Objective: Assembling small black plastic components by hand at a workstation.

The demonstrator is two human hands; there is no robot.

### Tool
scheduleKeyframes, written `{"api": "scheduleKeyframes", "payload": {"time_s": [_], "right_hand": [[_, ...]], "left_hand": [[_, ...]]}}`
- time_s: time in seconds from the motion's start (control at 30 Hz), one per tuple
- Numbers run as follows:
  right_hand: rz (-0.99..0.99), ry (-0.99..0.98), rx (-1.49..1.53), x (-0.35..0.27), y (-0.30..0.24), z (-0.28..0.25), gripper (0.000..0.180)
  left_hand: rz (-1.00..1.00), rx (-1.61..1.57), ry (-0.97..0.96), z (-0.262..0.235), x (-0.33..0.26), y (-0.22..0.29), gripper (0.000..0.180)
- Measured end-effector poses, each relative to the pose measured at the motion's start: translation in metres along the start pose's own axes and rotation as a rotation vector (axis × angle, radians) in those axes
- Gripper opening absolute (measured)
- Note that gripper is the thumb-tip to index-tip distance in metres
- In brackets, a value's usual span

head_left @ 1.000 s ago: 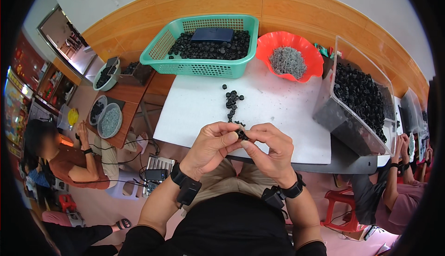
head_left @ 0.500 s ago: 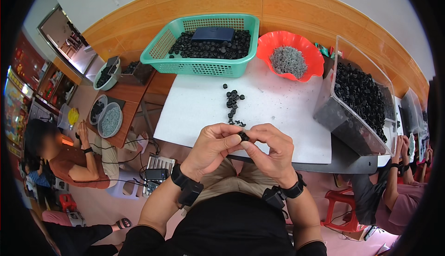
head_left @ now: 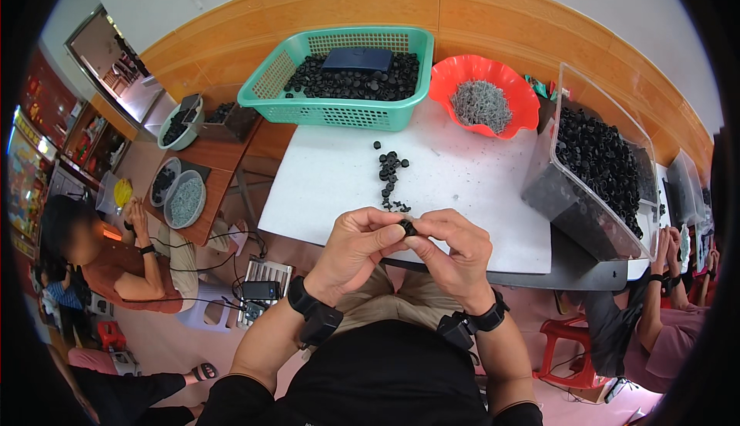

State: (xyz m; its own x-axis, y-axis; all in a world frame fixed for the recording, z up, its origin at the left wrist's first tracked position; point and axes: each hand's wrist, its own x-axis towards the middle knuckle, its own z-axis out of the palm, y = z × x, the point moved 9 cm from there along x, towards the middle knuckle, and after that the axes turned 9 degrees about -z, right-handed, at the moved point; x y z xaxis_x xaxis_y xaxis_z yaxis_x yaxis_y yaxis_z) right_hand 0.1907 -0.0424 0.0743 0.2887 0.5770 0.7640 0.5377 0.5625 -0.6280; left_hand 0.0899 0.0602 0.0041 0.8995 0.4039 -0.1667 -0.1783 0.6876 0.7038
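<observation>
both hands meet just over the near edge of the white tabletop (head_left: 462,187). the left hand (head_left: 356,250) and the right hand (head_left: 455,250) pinch one small black part (head_left: 407,228) between their fingertips, so each hand is closed around that same piece, which sits right between them and just above the tabletop's near edge. just beyond the hands, toward the middle of the tabletop, lies a loose string of small black pieces (head_left: 389,175). at the tabletop's far left stands a green basket (head_left: 339,110) filled with black pieces and a dark flat thing on top. to the right of the basket is a red bowl (head_left: 483,87) holding grey bits. on the tabletop's right edge sits a clear bin (head_left: 601,168) heaped with black parts. left of the tabletop, lower down, another person sits by round bowls (head_left: 176,195).
</observation>
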Motion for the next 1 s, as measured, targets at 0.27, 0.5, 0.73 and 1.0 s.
{"api": "scheduleKeyframes", "payload": {"time_s": [0.27,0.5,0.73,1.0], "right_hand": [[-0.074,0.015,-0.037,-0.001,-0.006,-0.001,0.028],[-0.097,0.029,-0.052,-0.003,-0.008,-0.004,0.029],[-0.125,0.033,-0.087,-0.006,-0.01,-0.006,0.03],[-0.167,0.024,-0.117,-0.009,-0.012,-0.006,0.029]], "left_hand": [[0.004,0.028,0.048,0.0,-0.003,-0.002,0.011],[0.006,0.074,0.101,0.009,-0.007,-0.002,0.01],[0.016,0.064,0.084,0.009,-0.008,-0.005,0.012],[0.009,0.073,0.102,0.008,-0.008,-0.008,0.011]]}}
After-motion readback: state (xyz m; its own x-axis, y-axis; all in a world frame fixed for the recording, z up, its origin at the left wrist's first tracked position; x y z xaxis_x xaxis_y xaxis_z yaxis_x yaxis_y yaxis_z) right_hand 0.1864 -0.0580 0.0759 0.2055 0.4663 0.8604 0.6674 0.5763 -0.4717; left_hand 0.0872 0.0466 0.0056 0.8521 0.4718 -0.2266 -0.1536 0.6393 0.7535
